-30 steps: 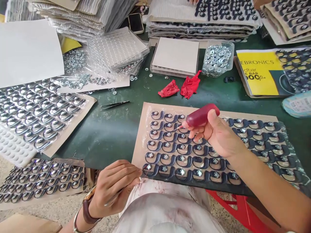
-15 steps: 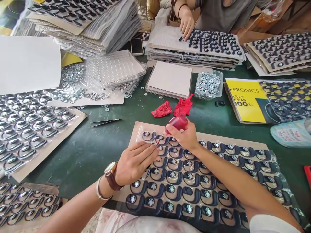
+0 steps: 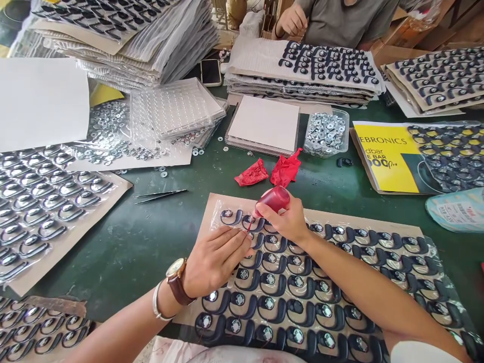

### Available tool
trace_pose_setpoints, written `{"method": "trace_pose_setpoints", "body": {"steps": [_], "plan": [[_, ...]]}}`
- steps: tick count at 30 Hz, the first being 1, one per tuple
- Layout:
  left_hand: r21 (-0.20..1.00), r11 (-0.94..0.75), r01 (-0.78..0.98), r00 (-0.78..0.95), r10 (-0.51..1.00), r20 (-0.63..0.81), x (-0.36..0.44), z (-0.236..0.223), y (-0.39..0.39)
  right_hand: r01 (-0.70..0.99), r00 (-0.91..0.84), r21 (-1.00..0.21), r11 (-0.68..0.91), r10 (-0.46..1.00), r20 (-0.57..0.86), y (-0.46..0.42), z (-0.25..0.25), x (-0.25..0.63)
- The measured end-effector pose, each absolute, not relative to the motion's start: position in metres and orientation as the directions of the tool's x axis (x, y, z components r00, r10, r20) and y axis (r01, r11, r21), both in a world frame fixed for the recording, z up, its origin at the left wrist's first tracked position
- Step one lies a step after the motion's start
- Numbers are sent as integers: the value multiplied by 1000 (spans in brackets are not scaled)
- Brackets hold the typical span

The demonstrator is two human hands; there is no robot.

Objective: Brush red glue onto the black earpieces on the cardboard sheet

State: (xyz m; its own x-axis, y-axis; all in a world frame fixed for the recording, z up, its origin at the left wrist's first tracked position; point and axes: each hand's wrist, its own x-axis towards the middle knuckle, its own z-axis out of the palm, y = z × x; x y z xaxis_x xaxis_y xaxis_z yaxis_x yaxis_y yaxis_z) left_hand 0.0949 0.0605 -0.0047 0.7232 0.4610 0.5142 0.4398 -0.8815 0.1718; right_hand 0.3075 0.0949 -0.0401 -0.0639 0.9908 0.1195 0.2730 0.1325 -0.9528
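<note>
A dark red squeeze bottle (image 3: 275,198) is gripped in my right hand (image 3: 293,222), tipped so its pale neck points down and left at a piece in the top row. My left hand (image 3: 217,259) lies low over the sheet's left part, fingers together. A thin red pointed piece (image 3: 248,226) sticks up at its fingertips, seemingly pinched there. Below both hands, a brown card sheet (image 3: 206,217) under clear film bears rows of black curved pieces (image 3: 268,280) with shiny round centres. My left hand and right forearm hide some of them.
Black tweezers (image 3: 162,195) lie to the left. Beyond my hands are crumpled red scraps (image 3: 285,169), a white card stack (image 3: 264,123) and a clear tub of metal washers (image 3: 325,132). Loose washers (image 3: 109,121) spread at left. A co-worker's hand (image 3: 293,20) is across the table.
The co-worker's hand has lifted off the far stack and drawn back. My right hand tilts the bottle a little lower; the view has shifted slightly.
</note>
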Motion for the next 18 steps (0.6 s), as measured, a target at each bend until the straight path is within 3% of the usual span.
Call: {"method": "trace_pose_setpoints", "body": {"steps": [6,18], "plan": [[259,-867,426,712,498,495,94,-3,63,336,44,-928,162,981,187,96,-41,309],[311,-849,427,702,528,479,92,-3,65,299,-13,-946,130,991,132,97,-42,309]]}}
